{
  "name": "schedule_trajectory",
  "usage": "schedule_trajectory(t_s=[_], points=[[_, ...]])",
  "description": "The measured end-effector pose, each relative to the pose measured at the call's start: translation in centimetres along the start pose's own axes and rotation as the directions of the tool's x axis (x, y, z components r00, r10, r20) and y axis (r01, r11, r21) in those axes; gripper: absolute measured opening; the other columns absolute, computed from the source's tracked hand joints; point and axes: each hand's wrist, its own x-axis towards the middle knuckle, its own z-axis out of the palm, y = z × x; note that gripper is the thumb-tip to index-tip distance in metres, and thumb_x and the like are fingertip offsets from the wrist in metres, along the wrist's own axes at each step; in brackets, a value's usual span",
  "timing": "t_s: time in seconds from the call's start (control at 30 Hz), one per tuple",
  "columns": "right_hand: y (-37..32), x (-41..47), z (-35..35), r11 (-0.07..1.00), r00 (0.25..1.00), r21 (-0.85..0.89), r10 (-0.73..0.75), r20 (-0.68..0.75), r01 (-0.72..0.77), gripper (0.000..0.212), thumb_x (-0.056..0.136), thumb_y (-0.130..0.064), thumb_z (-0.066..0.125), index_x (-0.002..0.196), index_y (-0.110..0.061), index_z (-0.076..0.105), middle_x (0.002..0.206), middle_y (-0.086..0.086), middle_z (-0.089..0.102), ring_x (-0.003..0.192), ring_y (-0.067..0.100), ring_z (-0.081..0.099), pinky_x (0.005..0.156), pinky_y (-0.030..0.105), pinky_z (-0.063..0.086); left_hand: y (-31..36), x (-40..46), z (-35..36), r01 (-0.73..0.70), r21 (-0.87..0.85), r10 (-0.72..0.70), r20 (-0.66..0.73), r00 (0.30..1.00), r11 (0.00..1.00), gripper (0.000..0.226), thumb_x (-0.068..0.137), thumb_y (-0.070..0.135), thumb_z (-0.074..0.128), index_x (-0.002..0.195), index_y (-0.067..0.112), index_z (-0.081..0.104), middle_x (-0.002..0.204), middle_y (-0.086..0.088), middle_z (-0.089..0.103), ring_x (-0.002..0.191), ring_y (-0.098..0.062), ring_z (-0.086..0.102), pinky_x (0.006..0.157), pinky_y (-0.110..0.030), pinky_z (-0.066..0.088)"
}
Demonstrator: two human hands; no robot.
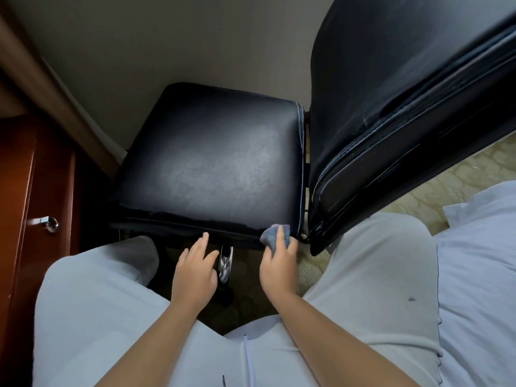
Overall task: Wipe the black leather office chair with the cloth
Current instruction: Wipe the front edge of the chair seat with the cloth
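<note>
Chair's base mostly hidden under the seat [206,166]; only a chrome part [225,265] of the column shows between the person's hands, details unclear. Backrest [391,107] cut off at the top and right of the view, its top edge out of sight. Gap between seat and backrest dark, with only thin bars showing in it.

Black leather office chair stands in a corner: wall behind the seat, a reddish wooden cabinet [30,191] with a metal handle [49,222] near its left side, a white bed [483,275] to the right. Strip of patterned carpet [469,174] shows between backrest and bed.

Right hand [279,263] grips a bunched grey-blue cloth [272,237], pressed to the near right corner of the seat's front edge, just beside the backrest. How much cloth is tucked under the palm, cannot tell.

Left hand [195,272] holds nothing, fingers loosely spread, fingertips at the seat's front edge near the middle; contact uncertain.

Person's knees in light trousers [97,317] flank the chair's front, close on both sides.
</note>
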Motion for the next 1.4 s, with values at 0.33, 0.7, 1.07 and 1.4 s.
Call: schedule_trajectory(t_s=[0.33,0.7,1.07,1.4], points=[[-0.4,0.8,0.1,0.999,0.996,0.043,0.016,-0.090,-0.012,0.055,0.095,-0.016,0.049,0.146,-0.017,0.029,0.145,0.010,0.028,0.114,0.029,0.052,0.083,0.037,0.051,4.6,4.9,-0.3,-0.242,0.103,0.244,-0.007,0.970,0.965,0.068,0.063,0.011,0.080,0.128,0.011,0.058,0.138,-0.010,0.051,0.129,-0.028,0.048,0.099,-0.048,0.043],[-0.7,0.7,-0.4,0.971,0.990,-0.194,0.139,-0.020,-0.140,0.049,0.101,-0.032,0.033,0.149,-0.025,0.022,0.145,0.005,0.024,0.111,0.022,0.053,0.076,0.029,0.046,2.4,8.2,0.3,-0.429,0.311,0.388,0.186,0.903,0.848,0.079,0.057,0.036,0.088,0.127,0.015,0.059,0.134,-0.008,0.056,0.123,-0.034,0.053,0.097,-0.049,0.045],[-2.2,3.2,-1.1,0.924,0.914,-0.035,0.382,0.134,-0.381,0.053,0.103,-0.030,0.025,0.151,-0.026,0.003,0.137,0.014,0.048,0.116,0.031,0.053,0.083,0.036,0.041,3.0,8.1,0.7,-0.403,0.255,0.393,0.092,0.915,0.879,0.078,0.043,0.024,0.095,0.115,0.011,0.067,0.120,-0.011,0.066,0.110,-0.037,0.061,0.090,-0.051,0.049],[-2.3,0.9,-2.5,0.903,0.889,0.053,0.408,0.205,-0.427,0.053,0.104,-0.032,0.024,0.152,-0.026,0.003,0.138,0.014,0.049,0.120,0.031,0.052,0.089,0.035,0.041,3.0,7.9,1.1,-0.360,0.221,0.349,0.089,0.933,0.906,0.077,0.049,0.020,0.093,0.120,0.012,0.064,0.124,-0.012,0.063,0.116,-0.036,0.057,0.095,-0.052,0.045]])
